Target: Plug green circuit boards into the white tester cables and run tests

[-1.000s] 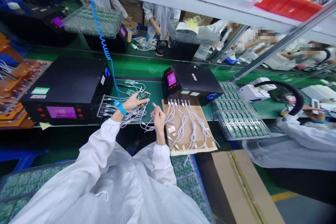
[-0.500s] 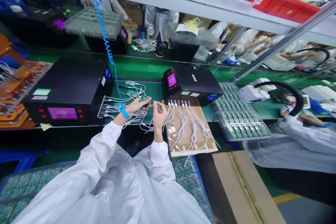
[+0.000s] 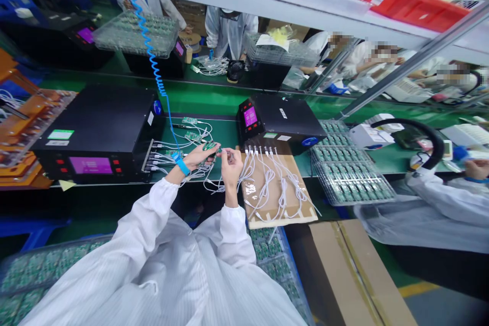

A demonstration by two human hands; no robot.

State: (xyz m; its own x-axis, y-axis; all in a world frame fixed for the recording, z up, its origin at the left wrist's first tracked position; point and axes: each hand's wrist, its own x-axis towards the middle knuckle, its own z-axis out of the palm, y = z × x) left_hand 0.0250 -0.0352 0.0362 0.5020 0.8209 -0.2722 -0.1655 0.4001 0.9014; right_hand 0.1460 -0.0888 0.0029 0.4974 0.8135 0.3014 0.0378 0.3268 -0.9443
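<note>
My left hand (image 3: 195,157), wearing a blue wrist strap (image 3: 180,162) on its wrist, is closed on a green circuit board (image 3: 210,147). Close by on the right, my right hand (image 3: 231,164) is pinched at the board's right edge; what sits between its fingertips is too small to make out. Under and around both hands lie white cables (image 3: 216,184). Just beyond them, more green circuit boards (image 3: 193,136) with cables plugged in rest on the green bench.
Black test boxes with pink screens stand left (image 3: 103,127) and right (image 3: 282,117). Bundled cables lie on a cardboard sheet (image 3: 305,212). Trays of boards (image 3: 353,173) stand further right. A coiled blue cord (image 3: 155,63) hangs down at left. A co-worker's sleeve (image 3: 431,201) is at right.
My fingers have shifted slightly at the board, the right hand's curling in a little more. At the far right, the co-worker's hand has moved up and to the right.
</note>
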